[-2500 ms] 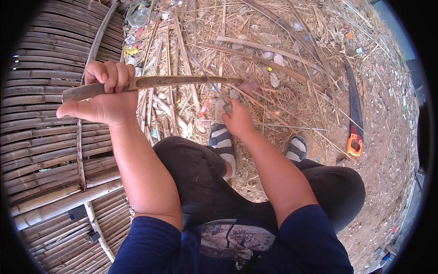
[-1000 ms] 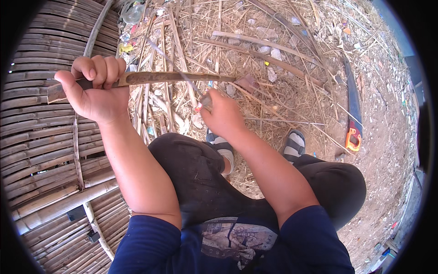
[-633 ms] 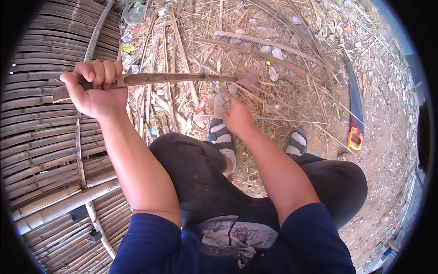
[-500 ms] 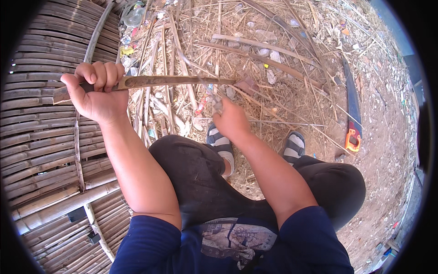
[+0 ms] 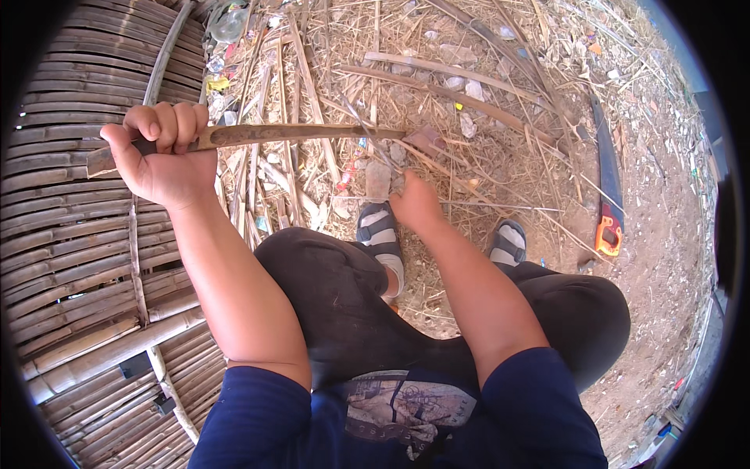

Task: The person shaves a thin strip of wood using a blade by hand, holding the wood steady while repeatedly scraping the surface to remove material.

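Observation:
Raised on the left, my left hand (image 5: pixel 168 144) is closed around the thick end of a bamboo strip (image 5: pixel 305 133). The strip stretches to the right, and its far end meets a reddish-brown brick piece (image 5: pixel 424 139) on the ground. My right hand (image 5: pixel 416 202) is closed just in front of my left foot. From it a narrow knife (image 5: pixel 362 121) slants up and left, its blade crossing the strip near the brick end. Most of the knife's handle is hidden in the fist. I cannot tell whether the blade cuts into the bamboo.
A slatted bamboo wall (image 5: pixel 86 203) runs along the left. Split bamboo pieces (image 5: pixel 461 74), straw and stones litter the ground ahead. A handsaw (image 5: pixel 608 184) with an orange handle lies at the right. Below the knife sits a squarish stone (image 5: pixel 378 181), near my sandalled left foot (image 5: pixel 380 234).
My right hand has moved slightly right and down, toward me. The blurred knife now shows sharply across the bamboo strip. My left hand has barely shifted.

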Motion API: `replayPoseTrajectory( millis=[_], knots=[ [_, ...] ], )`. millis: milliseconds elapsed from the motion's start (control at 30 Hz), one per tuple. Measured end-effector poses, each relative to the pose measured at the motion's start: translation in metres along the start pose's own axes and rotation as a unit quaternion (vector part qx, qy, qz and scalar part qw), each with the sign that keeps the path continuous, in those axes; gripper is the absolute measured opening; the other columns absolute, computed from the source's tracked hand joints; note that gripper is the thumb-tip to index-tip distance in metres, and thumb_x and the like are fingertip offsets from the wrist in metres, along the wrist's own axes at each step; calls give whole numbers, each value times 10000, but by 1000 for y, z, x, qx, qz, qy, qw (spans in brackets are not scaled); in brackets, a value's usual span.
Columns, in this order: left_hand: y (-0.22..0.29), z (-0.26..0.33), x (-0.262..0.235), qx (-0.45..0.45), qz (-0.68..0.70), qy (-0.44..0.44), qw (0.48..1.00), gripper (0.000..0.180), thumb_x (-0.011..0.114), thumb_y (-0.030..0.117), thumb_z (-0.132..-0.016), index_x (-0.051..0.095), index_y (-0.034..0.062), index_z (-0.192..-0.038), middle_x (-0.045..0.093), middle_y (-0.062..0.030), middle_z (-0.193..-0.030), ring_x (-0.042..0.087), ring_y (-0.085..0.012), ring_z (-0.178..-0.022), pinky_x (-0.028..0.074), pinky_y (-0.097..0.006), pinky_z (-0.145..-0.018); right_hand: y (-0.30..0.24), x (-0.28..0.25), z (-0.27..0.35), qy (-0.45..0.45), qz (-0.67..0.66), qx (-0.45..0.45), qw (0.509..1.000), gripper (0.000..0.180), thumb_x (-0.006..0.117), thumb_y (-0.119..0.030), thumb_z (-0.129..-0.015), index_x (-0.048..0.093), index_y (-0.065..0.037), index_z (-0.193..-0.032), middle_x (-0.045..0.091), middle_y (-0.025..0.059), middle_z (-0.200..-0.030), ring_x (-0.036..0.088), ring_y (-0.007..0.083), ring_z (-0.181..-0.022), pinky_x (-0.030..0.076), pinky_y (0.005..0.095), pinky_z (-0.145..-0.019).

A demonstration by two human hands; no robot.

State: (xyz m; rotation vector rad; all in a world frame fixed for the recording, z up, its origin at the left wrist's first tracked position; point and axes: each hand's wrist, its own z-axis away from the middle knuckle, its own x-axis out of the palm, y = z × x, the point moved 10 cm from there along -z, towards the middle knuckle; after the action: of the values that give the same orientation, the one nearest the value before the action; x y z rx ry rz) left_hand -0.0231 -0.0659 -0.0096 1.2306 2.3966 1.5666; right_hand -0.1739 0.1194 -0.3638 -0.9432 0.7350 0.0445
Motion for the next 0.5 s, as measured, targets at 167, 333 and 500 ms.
replayPoseTrajectory(
  millis=[167,333,500],
  knots=[
    [-3,3,12,-6,8,-6,1000,527,537,535,-979,445,119,-669,249,35,-548,180,-119,-510,188,-308,-550,-48,-15,17,18,-102,-36,994,298,650,-143,-823,585,9,-1072,686,271,-902,671,448,-874,530,515,-793],
    [-3,4,9,-3,7,-11,1000,558,474,558,-1004,471,115,-665,250,35,-530,176,-119,-513,179,-310,-535,-117,-24,34,19,-130,-196,972,300,654,-144,-843,550,-8,-1089,695,246,-903,676,442,-861,534,519,-768],
    [-4,7,15,0,2,25,1000,529,544,536,-972,456,111,-670,246,29,-554,185,-126,-515,194,-309,-554,-18,20,-3,36,-82,-67,994,315,652,-161,-854,531,-21,-1109,691,252,-875,677,446,-857,535,532,-758]
  ],
)
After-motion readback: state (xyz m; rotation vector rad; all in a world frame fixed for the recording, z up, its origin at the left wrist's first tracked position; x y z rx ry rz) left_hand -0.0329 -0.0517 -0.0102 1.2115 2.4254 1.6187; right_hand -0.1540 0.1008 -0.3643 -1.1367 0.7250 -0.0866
